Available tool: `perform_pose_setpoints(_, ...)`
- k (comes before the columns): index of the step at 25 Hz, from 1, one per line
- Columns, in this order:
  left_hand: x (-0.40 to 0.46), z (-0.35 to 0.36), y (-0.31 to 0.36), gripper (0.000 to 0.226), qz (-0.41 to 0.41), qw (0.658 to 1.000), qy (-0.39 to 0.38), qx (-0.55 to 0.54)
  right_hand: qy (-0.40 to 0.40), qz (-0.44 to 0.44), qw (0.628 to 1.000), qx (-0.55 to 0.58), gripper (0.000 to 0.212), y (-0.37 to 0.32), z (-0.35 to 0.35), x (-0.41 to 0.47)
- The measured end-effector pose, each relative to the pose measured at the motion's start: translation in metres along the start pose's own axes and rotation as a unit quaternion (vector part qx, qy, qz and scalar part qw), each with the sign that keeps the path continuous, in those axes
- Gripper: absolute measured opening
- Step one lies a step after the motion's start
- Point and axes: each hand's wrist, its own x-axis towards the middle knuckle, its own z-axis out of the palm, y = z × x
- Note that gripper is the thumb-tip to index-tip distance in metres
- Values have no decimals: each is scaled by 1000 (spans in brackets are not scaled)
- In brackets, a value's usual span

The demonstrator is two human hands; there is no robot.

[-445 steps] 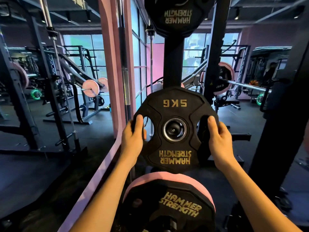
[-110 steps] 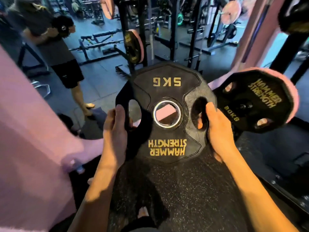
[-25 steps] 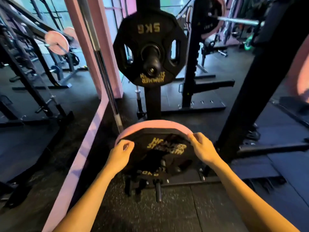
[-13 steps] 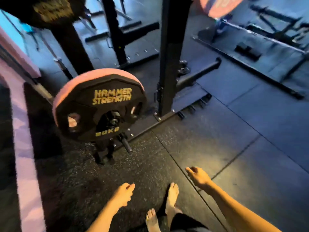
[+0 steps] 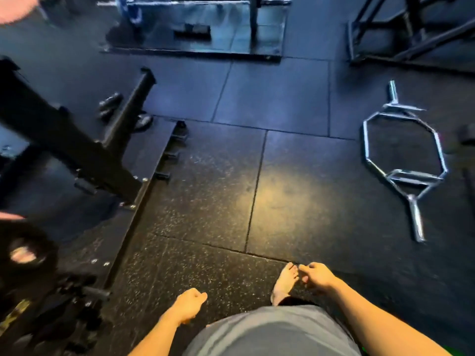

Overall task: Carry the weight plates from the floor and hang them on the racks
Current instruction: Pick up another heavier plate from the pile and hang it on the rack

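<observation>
Both my hands hang low over the black rubber floor and hold nothing. My left hand (image 5: pixel 189 305) has loosely curled fingers at the bottom middle. My right hand (image 5: pixel 317 277) hangs beside my bare foot (image 5: pixel 285 282), fingers also loosely curled. A black weight plate with a pink rim (image 5: pixel 24 255) hangs on the rack at the far left edge, blurred and partly cut off. The black rack upright and base (image 5: pixel 77 147) stand at the left. Small dark plates (image 5: pixel 109 102) lie on the floor beyond the rack foot.
A chrome hex trap bar (image 5: pixel 404 160) lies on the floor at the right. A metal frame base (image 5: pixel 200 29) stands at the top middle and another rack's legs (image 5: pixel 411 34) at the top right. Short pegs (image 5: pixel 95 292) stick out low on the rack at left.
I have let go of the pink-rimmed plate on the rack; both hands dropped to my sides. The view has swung right and down, away from the rack, toward the floor with the trap bar.
</observation>
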Motion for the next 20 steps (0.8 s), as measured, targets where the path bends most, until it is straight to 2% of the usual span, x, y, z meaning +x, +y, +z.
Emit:
perform_pose_setpoints(4,24,2,141,29,65,997,15,31,22,34,999,11,36,37,-85,28)
perform_pose_setpoints(7,39,8,241,26,91,992,46,80,43,68,994,67,30,51,-145,42)
perform_pose_setpoints(11,62,2,330,23,91,991,-14,97,25,98,991,88,31,40,-199,67)
perform_pose_setpoints(16,133,-25,447,29,84,992,-41,80,23,118,988,94,27,-12,-289,144)
perform_pose_setpoints(20,181,-90,558,20,106,988,-30,109,47,97,989,99,28,-97,-378,207)
